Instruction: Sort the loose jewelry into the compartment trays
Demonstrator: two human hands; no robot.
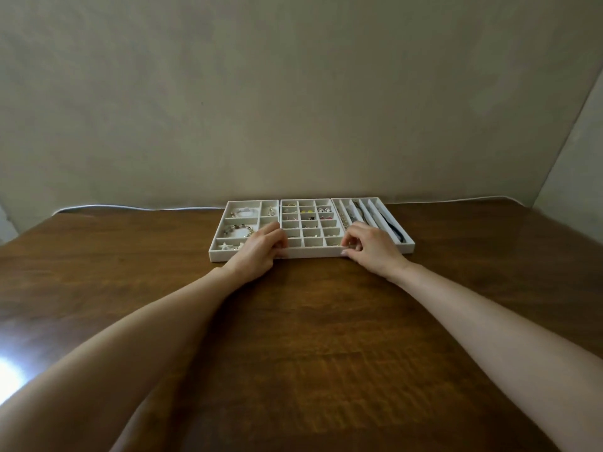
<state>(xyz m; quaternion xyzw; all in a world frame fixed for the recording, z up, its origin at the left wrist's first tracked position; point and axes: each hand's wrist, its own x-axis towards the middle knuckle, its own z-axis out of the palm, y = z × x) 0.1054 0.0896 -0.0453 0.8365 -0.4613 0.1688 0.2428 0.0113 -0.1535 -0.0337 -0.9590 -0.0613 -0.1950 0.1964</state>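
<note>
Our left grip [257, 252] and right grip [372, 247] were clamped on the front wall of the white many-box middle tray [313, 253] at twelve o'clock on the brown wooden bench [293, 337]. The shiny little jewelry [305, 210] lay in its boxes. We saw none loose, so sorting looked done.

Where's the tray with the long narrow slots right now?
Head view: the long-slot tray is the rightmost of three white trays at the table's far edge. It abuts the grid tray, with the right hand at their shared near corner.
</note>
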